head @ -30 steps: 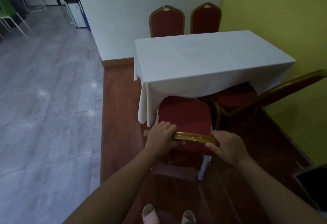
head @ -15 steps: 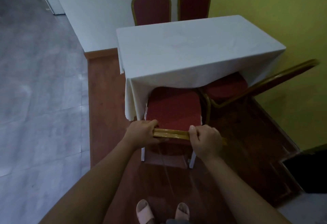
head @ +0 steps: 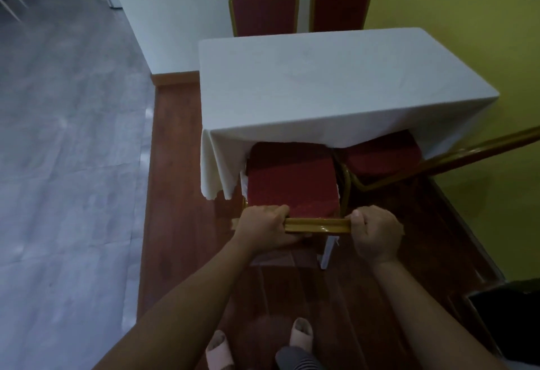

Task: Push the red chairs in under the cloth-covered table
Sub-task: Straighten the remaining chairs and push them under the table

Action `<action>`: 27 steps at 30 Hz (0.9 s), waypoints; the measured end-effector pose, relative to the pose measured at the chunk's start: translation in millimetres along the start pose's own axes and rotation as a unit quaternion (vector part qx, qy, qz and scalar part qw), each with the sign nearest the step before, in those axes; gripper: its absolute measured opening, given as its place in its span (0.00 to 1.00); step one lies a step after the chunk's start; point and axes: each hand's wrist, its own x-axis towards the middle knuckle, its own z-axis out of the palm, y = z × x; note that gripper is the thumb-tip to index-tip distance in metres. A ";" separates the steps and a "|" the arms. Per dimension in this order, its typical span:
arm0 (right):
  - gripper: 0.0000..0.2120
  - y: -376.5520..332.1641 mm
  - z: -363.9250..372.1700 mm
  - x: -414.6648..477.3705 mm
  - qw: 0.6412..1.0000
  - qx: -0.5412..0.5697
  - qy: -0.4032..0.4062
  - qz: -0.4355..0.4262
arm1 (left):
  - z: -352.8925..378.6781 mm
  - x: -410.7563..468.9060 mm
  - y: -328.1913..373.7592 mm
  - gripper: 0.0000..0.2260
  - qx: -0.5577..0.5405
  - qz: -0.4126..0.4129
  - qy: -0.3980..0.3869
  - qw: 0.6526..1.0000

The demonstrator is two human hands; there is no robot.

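Note:
A red chair [head: 292, 178] with a gold frame stands at the near side of the table covered by a white cloth [head: 336, 86]. Its seat front lies under the cloth's hanging edge. My left hand [head: 264, 228] and my right hand [head: 375, 232] both grip the gold top rail of its back. A second red chair [head: 382, 155] sits to the right, turned at an angle, its seat partly under the cloth and its back rail reaching right. Two more red chairs [head: 264, 7] stand upright at the table's far side.
A yellow wall [head: 467, 33] runs close along the right of the table. A white wall [head: 175, 4] is behind it. The table stands on reddish wood flooring [head: 175, 194]; grey tiles [head: 67, 136] lie left. A dark box [head: 508, 320] sits at lower right. My slippered feet show below.
The held chair has slid forward, so more of its seat lies under the cloth. My right hand has shifted to the rail's right end. My view has moved closer to the table.

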 end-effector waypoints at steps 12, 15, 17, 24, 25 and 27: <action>0.23 22.0 13.9 52.4 0.996 0.052 -0.055 -0.040 | 17.3 43.5 -6.5 0.23 0.028 -0.083 -0.044 0.995; 0.25 60.6 8.1 74.5 0.997 0.031 -0.045 -0.057 | 28.7 66.8 22.8 0.22 0.041 -0.079 -0.029 0.996; 0.25 84.0 4.8 87.7 0.997 0.028 -0.046 -0.057 | 37.1 81.7 40.8 0.22 0.042 -0.087 -0.042 0.994; 0.22 86.6 13.3 107.1 0.998 0.041 -0.030 -0.043 | 43.8 104.0 31.3 0.24 0.031 -0.085 -0.045 0.995; 0.21 82.5 15.8 108.8 0.998 0.044 -0.029 -0.043 | 43.0 105.2 26.9 0.25 0.032 -0.089 -0.044 0.995; 0.21 80.0 18.1 112.2 0.997 0.056 -0.032 -0.046 | 43.9 107.5 21.0 0.26 0.029 -0.092 -0.047 0.994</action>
